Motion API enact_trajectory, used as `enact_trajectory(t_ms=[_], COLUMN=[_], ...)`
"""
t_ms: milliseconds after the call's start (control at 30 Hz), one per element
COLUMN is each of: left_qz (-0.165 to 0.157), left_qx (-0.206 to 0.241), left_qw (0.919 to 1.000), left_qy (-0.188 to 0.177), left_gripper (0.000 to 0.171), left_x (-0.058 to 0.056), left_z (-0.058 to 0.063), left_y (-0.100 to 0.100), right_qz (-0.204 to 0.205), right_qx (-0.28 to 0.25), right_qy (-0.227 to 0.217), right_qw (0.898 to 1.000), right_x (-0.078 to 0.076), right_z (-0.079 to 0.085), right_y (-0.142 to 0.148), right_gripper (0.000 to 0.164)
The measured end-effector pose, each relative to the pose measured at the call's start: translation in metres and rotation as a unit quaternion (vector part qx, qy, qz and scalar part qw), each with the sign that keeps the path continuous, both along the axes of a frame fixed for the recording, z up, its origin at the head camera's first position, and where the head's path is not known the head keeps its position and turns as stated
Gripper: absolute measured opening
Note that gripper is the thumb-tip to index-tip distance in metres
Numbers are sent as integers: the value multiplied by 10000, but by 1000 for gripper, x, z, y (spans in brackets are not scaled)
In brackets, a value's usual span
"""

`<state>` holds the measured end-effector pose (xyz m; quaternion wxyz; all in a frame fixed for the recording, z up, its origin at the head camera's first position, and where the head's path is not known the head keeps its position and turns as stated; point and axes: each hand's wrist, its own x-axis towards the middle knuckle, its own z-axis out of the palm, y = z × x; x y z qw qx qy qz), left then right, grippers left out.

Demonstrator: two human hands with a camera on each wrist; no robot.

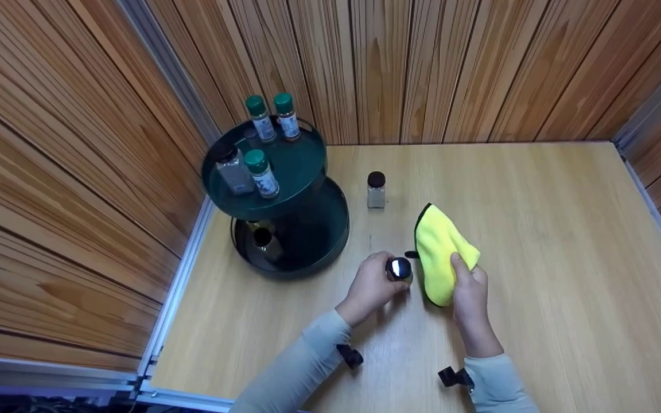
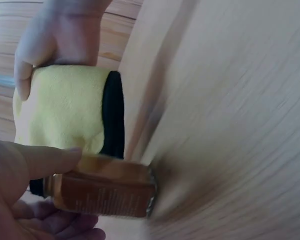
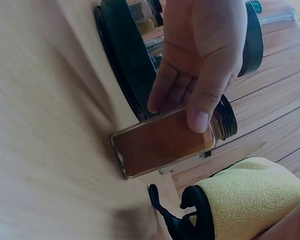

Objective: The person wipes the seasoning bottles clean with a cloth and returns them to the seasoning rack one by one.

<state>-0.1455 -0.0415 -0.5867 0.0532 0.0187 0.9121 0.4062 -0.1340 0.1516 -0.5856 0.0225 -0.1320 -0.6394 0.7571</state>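
The left hand (image 1: 373,285) is clamped on a black-capped jar (image 1: 399,269), the right hand (image 1: 471,298) on a yellow cloth (image 1: 438,258) at its three o'clock; a tiered stand (image 1: 303,165) sits at ten.

From the head view the shiny cap (image 1: 398,268) is covering most of the held jar (image 3: 160,145), and its print (image 2: 112,197) is blurring past reading. The left hand (image 1: 373,284) is running off the left wrist view's edge. The right hand (image 1: 470,295) is hiding fingers behind the yellow cloth (image 1: 436,258). Upper tray's (image 1: 302,166) partly blocking the lower jars (image 1: 269,246). Labels (image 1: 267,184) on the green-capped bottles (image 1: 287,116) are coming out too tiny. Bottom edge is chopping both sleeves (image 1: 302,367).
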Motion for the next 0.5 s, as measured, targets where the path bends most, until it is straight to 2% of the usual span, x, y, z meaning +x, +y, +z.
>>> enact_trajectory(t_ms=[133, 267, 433, 500], left_qz=[-144, -175, -202, -219], left_qx=[239, 213, -65, -132], left_qw=[9996, 9994, 9993, 9994], left_qy=[-89, -203, -293, -241], left_gripper=[45, 45, 50, 51], left_x=[-2, -3, -5, -5], left_z=[2, 4, 5, 4], left_y=[-5, -5, -3, -4], right_qz=[153, 439, 479, 576], right_qx=[105, 255, 413, 400], right_qy=[116, 63, -347, -524], right_qw=[9998, 9987, 9974, 9962], right_x=[2, 7, 8, 6], right_z=[-3, -15, -40, -42], right_y=[-13, -29, -37, -36], right_gripper=[39, 39, 38, 39])
